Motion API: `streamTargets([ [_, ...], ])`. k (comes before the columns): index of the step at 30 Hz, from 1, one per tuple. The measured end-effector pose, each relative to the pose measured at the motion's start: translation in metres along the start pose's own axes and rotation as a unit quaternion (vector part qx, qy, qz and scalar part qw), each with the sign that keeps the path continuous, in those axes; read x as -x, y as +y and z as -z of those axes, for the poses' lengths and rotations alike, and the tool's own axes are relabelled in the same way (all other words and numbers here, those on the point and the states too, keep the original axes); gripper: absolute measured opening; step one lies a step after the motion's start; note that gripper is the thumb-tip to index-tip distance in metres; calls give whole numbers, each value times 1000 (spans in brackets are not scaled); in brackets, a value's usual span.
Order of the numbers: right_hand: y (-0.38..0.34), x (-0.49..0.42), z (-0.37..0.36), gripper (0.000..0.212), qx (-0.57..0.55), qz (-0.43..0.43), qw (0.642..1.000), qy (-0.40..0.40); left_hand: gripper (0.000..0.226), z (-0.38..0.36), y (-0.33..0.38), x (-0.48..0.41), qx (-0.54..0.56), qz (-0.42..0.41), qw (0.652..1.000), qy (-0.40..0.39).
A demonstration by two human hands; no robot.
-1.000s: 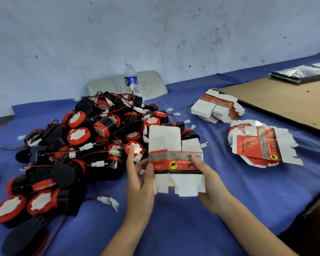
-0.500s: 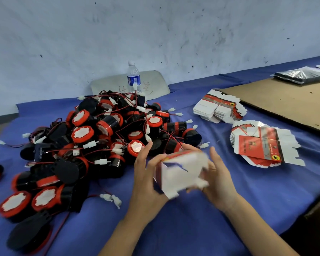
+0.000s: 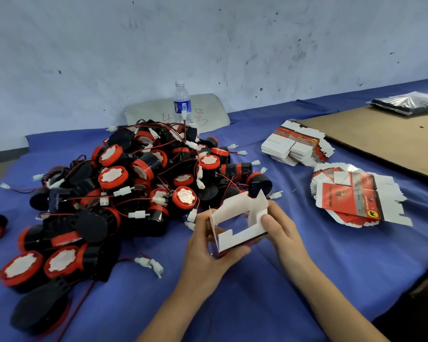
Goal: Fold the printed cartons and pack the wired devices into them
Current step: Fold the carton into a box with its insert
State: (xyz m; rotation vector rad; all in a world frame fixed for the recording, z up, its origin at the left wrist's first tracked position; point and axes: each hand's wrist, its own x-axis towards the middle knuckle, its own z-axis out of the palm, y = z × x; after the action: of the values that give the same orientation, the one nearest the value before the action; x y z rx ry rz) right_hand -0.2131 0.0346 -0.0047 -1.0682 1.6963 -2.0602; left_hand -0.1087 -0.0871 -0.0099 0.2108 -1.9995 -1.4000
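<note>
A printed carton (image 3: 237, 224) is held above the blue cloth, opened into a square tube with its white inside and raised flaps facing me. My left hand (image 3: 208, 253) grips its left and lower sides. My right hand (image 3: 283, 233) pinches its right wall. A big heap of black-and-red wired devices (image 3: 124, 193) lies to the left and behind, with white plugs on red wires. Flat cartons lie fanned out at the right (image 3: 351, 201), and a second stack (image 3: 294, 148) sits farther back.
A water bottle (image 3: 182, 102) stands behind the heap against a grey board (image 3: 208, 112) leaning on the wall. A brown cardboard sheet (image 3: 391, 139) covers the table's right side, with dark plastic packets (image 3: 410, 103) at its far end. The table edge drops off at the lower right.
The carton was a flat blank held up in both hands; it has been turned and squeezed open into a tube. Both hands dropped slightly toward me.
</note>
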Motion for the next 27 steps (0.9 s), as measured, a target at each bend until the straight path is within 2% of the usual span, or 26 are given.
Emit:
streamTargets([
  [4, 2, 1, -1, 34, -37, 5, 999, 10, 55, -1, -1, 2, 31, -4, 999, -21],
  [8, 3, 3, -4, 20, 31, 44, 998, 35, 46, -2, 1, 4, 31, -13, 999, -31],
  [11, 1, 6, -5, 30, 64, 68, 994, 52, 33, -3, 3, 5, 16, -10, 1000, -25],
  [15, 0, 9, -8, 34, 109, 105, 987, 45, 33, -3, 2, 9, 49, 21, 999, -8],
  [18, 2, 10, -10, 44, 187, 189, 964, 7, 43, -1, -5, 11, 94, 72, 992, 50],
  [22, 5, 9, -9, 45, 263, 262, 929, -21, 28, 2, -3, 11, 102, 89, 988, 80],
  [27, 3, 10, -9, 55, 332, 336, 881, -13, 52, 4, -4, 10, 130, 99, 984, 76],
])
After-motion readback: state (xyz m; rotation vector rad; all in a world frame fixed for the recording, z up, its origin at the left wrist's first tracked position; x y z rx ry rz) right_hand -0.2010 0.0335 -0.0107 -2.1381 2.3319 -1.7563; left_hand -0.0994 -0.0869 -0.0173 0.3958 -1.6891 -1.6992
